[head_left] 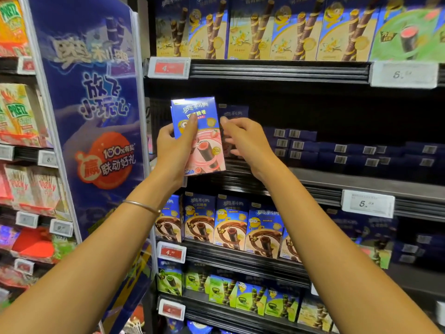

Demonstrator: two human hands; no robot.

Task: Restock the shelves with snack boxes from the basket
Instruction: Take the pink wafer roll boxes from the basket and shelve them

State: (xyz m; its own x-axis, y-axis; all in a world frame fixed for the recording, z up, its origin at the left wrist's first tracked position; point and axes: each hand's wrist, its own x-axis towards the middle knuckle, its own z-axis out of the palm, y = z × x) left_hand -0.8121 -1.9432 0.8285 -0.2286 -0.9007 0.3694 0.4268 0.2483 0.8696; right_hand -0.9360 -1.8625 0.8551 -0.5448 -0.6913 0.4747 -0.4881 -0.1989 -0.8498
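Pink-and-blue snack box [204, 145] was up at the left end of the middle shelf [337, 180]. Your left hand [173, 145] gripped it with the thumb across the front and the fingers wrapped round the back, and it sat a bit tilted. It looked to be held just in front of the shelf lip rather than standing on it. Your right hand [243, 138] had its fingers loosely curled at the box's right edge, right by the dark upright box [234, 112] behind. Honestly, I couldn't tell whether it was pinching either one or just touching. If I were you, I'd have steadied that upright box with the right hand so it didn't topple. Then I'd have straightened the pink one, set its bottom edge down flat and slid it back, face out and square to the lip. Counts now. One box in hand for sure, with a sliver of blue behind its left edge that might have been a second. One upright dark box on that shelf. Further right the flat-stacked boxes [313, 150] showed roughly fourteen barcode ends, though the far ones were blurry. The chocolate boxes [231, 225] on the shelf below showed five fronts. The basket wasn't in shot at all, so I couldn't say how many were left to go.
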